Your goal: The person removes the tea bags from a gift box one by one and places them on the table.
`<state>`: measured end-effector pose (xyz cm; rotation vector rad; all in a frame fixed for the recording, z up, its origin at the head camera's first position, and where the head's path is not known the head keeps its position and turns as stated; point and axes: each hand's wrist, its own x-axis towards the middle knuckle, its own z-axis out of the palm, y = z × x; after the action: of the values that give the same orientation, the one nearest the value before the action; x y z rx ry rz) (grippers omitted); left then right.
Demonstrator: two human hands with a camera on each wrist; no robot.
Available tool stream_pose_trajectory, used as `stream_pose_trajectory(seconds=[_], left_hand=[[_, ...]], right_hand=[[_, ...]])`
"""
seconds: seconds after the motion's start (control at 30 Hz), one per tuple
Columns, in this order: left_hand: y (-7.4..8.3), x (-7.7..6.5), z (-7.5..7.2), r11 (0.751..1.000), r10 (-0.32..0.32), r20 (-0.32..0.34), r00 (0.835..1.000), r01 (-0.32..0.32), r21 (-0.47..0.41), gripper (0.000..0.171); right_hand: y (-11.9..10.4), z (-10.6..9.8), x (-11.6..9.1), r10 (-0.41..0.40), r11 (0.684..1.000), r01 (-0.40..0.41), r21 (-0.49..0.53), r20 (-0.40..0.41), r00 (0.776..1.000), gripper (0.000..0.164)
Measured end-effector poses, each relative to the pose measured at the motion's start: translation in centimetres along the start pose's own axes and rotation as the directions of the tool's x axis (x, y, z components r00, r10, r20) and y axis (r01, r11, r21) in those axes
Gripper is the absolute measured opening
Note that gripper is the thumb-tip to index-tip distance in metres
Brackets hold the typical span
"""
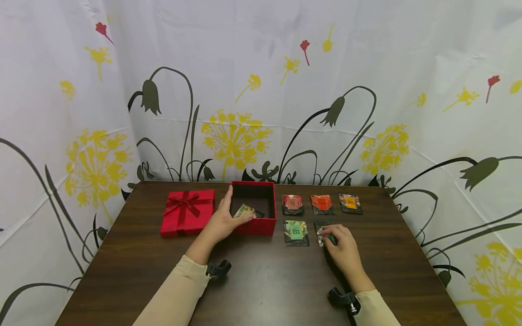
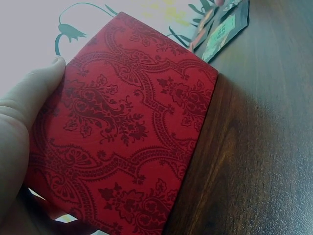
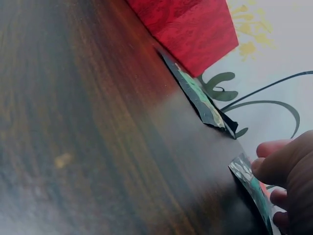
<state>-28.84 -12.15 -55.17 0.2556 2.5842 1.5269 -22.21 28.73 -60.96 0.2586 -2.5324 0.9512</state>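
Note:
My left hand (image 1: 223,222) grips the open red gift box (image 1: 253,227) at its left front corner, the thumb over the front rim and the fingers along the left side. Inside the box lies a sachet (image 1: 244,210) with a yellow-green label. In the left wrist view the box's patterned front wall (image 2: 122,122) fills the middle. My right hand (image 1: 342,249) is over a black sachet (image 1: 320,233) with a pale and green label, fingers curled at its right part and covering much of it. The right wrist view has thumb and fingers at this sachet's edge (image 3: 247,176).
Left of the box lies its red lid (image 1: 187,213) with a ribbon bow. A green-labelled sachet (image 1: 296,233) lies between box and right hand. Behind are a red sachet (image 1: 292,204), an orange sachet (image 1: 322,204) and a yellow-orange sachet (image 1: 350,203). A flowered curtain (image 1: 261,90) hangs behind the table.

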Motion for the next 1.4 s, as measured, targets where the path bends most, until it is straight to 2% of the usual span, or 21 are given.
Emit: stream_pose_trajectory(seconds=[0.33,0.63,0.93,1.2,1.33,1.4], left_hand=[[-0.1,0.3,0.0,1.0,0.004,-0.005,1.0,-0.005,-0.01,0.123],[-0.3,0.1,0.2,1.0,0.0,-0.002,1.0,0.0,-0.016,0.125],[-0.3,0.3,0.1,1.0,0.014,-0.006,1.0,-0.014,-0.024,0.127],[-0.1,0.2,0.0,1.0,-0.005,-0.015,1.0,0.005,0.007,0.124],[0.0,0.2,0.1,1.0,-0.015,-0.015,1.0,0.015,0.02,0.123],[0.0,0.1,0.1,1.0,-0.016,-0.014,1.0,0.016,0.02,0.122]], right_hand=[[-0.3,0.0,0.2,0.025,0.999,-0.023,0.046,-0.056,0.998,0.023],[-2.3,-0.8,0.9,-0.029,0.993,0.042,0.107,-0.119,0.993,0.026],[-6.0,-1.3,3.1,-0.049,0.968,0.044,0.248,0.015,0.999,0.017],[-10.4,-1.1,7.2,-0.09,0.948,0.06,0.313,0.083,0.992,0.017],[-12.5,-1.0,9.3,-0.083,0.929,0.03,0.368,0.127,0.988,0.014],[-13.3,-0.7,10.1,-0.06,0.918,-0.01,0.397,0.162,0.985,0.014]])
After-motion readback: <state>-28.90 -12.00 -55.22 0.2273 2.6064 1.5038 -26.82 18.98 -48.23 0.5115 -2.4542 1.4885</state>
